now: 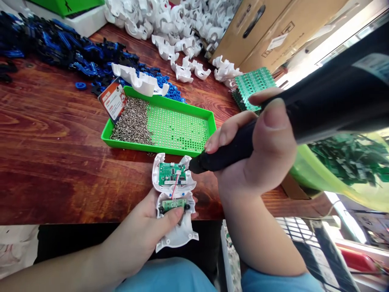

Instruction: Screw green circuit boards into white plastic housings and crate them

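My left hand (pixel 161 223) grips a white plastic shell (pixel 174 237) at the table's front edge, its thumb lying over a small green board (pixel 170 203) inside. A second white shell half (pixel 155 178) adjoins it on the far side and carries a larger green circuit board (pixel 165 172). A red and white wire (pixel 174 187) links the two boards. In my right hand (pixel 258 150) is a black electric screwdriver (pixel 234 153), held at a slant, with its tip at the right side of the larger board. Whether the tip touches a screw is too small to tell.
Just beyond lies a green tray (pixel 161 149) with screws (pixel 133 119) and a perforated plate (pixel 179 125). Blue and black parts (pixel 88 61), white shells (pixel 182 40) and a cardboard box (pixel 264 32) stand farther back. Right, a yellow-green container (pixel 316 174) holds green boards.
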### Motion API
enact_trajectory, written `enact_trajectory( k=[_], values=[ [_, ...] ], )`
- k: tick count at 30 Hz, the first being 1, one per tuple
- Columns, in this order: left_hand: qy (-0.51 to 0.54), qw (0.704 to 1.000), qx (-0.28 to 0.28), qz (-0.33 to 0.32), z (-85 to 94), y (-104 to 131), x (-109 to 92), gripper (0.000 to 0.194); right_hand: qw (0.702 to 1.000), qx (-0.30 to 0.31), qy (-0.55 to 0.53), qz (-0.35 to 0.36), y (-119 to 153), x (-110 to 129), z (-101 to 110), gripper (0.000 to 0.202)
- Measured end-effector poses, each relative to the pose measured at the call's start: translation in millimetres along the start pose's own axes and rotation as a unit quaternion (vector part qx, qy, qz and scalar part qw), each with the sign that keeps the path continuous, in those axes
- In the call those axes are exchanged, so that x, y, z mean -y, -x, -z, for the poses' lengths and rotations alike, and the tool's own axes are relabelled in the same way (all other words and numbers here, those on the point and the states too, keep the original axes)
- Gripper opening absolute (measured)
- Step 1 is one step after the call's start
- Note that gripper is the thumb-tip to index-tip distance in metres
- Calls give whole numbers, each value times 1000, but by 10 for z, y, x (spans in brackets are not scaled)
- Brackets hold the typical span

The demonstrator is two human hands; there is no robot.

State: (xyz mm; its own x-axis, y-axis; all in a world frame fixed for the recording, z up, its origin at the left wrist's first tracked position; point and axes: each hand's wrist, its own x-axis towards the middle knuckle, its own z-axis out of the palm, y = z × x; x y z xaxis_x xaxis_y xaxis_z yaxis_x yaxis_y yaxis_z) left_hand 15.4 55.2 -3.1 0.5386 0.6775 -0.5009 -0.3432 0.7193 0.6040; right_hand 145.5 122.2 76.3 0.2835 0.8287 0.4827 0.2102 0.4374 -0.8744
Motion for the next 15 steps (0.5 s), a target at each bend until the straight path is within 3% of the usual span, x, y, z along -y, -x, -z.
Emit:
enact_trajectory(
  k=[6,15],
  values=[
    [-13,1000,21,-16,5,-17,18,40,1000,8,-26,4,21,-19,20,7],
    [-30,999,10,-18,7,9,18,39,1000,30,7,2,63,-40,17,13]
  ],
)
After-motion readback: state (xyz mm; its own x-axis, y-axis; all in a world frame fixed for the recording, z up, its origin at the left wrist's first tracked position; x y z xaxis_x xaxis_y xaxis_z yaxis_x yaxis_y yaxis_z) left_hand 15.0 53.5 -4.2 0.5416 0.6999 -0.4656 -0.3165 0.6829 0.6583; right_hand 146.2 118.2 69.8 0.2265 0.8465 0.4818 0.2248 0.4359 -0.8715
